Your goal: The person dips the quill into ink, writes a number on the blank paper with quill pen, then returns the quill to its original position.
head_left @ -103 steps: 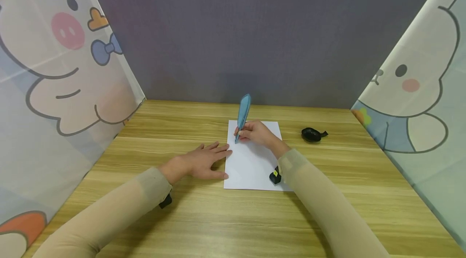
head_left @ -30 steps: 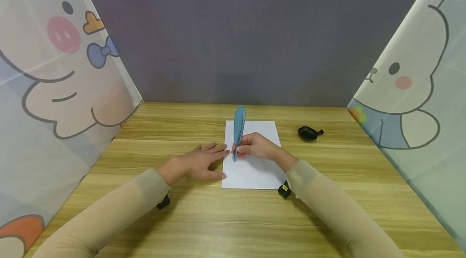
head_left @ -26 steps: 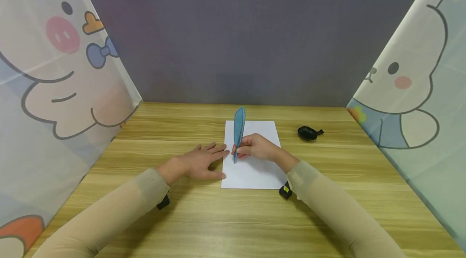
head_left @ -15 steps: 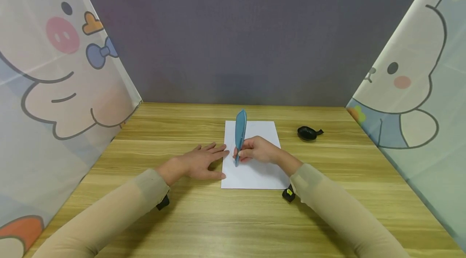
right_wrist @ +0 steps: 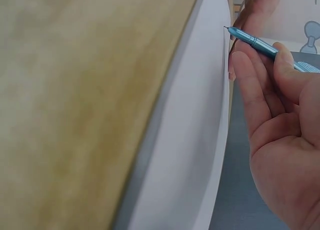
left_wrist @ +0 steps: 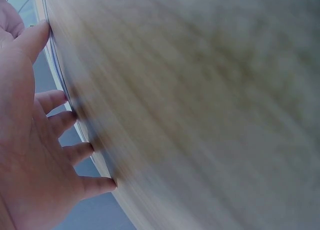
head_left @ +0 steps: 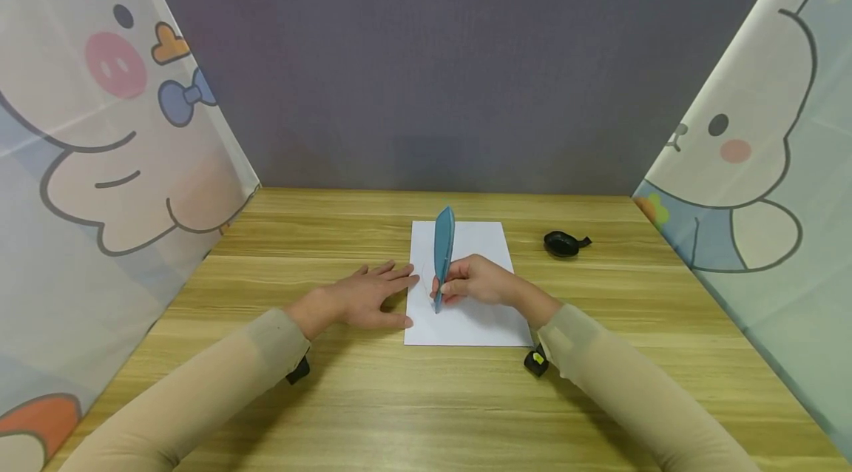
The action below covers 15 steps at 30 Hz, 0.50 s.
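Observation:
A white sheet of paper [head_left: 479,325] lies on the wooden table [head_left: 373,405]. My right hand [head_left: 484,280] pinches a blue feather-shaped pen [head_left: 444,239] between thumb and fingers, its feather end pointing up. In the right wrist view the tip of the pen [right_wrist: 255,42] meets the paper [right_wrist: 185,120]. A faint curved line shows on the sheet left of the pen. My left hand [head_left: 369,299] rests flat with fingers spread, its fingertips at the paper's left edge. The left wrist view shows the left hand [left_wrist: 40,145] with its fingertips down on the surface.
A small black pouch-like object [head_left: 562,243] with a short tail lies on the table right of the paper. A grey panel [head_left: 426,72] stands behind the table. Cartoon-printed cloths hang at the left [head_left: 73,183] and right [head_left: 759,206].
My right hand has drawn the pen down the sheet toward me, lately drifting slightly right. A faint curved line now shows behind it. The left hand has stayed in place.

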Motion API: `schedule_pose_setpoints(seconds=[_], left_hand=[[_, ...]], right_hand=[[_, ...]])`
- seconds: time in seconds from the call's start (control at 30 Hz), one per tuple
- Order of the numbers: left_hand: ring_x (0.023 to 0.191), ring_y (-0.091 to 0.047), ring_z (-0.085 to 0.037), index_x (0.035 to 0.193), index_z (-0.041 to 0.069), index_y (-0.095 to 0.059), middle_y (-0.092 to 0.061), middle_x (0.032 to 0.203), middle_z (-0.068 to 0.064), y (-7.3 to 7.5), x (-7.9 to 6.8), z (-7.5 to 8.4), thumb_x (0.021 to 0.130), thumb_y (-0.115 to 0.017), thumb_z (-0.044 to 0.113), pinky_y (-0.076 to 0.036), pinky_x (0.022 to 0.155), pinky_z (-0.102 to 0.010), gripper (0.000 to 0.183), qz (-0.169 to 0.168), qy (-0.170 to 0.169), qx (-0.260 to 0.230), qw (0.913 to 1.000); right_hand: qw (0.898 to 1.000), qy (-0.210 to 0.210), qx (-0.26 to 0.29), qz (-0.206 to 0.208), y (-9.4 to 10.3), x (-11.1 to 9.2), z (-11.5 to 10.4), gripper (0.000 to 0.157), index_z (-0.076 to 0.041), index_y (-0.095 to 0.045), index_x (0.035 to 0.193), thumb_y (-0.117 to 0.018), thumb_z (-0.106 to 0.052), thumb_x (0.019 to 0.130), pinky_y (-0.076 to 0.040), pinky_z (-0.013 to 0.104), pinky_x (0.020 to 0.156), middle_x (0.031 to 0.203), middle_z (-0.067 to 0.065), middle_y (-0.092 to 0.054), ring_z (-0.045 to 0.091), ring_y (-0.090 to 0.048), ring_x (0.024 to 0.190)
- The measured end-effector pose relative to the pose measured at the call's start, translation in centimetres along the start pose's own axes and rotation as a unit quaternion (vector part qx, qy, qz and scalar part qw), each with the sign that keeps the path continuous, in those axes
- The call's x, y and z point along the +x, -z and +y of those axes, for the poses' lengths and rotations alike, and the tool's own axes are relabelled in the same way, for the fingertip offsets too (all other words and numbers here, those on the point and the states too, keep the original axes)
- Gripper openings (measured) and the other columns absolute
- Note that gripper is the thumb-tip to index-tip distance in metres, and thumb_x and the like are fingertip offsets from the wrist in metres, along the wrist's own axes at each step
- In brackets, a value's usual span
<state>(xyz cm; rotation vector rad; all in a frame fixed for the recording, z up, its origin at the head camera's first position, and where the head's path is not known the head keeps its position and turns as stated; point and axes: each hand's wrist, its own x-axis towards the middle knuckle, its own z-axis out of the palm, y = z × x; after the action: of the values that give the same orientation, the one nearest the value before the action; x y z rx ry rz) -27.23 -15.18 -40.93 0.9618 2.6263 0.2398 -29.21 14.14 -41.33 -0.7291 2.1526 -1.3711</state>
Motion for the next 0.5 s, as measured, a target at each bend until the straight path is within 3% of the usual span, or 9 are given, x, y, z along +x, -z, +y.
schedule_pose_setpoints(seconds=[0.5], left_hand=[[0.173,-0.010,-0.037,0.177,0.030,-0.026,-0.015,0.186,0.004,0.0,0.0,0.1,0.103,-0.055,0.077,-0.013,0.134,-0.074,0.092,-0.002,0.001,0.001,1.0000]], right_hand=[[1.000,0.011,0.000,-0.008,0.4,-1.7,0.4,0.020,0.010,-0.076,0.119,-0.065,-0.002,0.109,-0.067,0.040,0.094,0.121,0.024,-0.081,0.026,-0.081,0.110]])
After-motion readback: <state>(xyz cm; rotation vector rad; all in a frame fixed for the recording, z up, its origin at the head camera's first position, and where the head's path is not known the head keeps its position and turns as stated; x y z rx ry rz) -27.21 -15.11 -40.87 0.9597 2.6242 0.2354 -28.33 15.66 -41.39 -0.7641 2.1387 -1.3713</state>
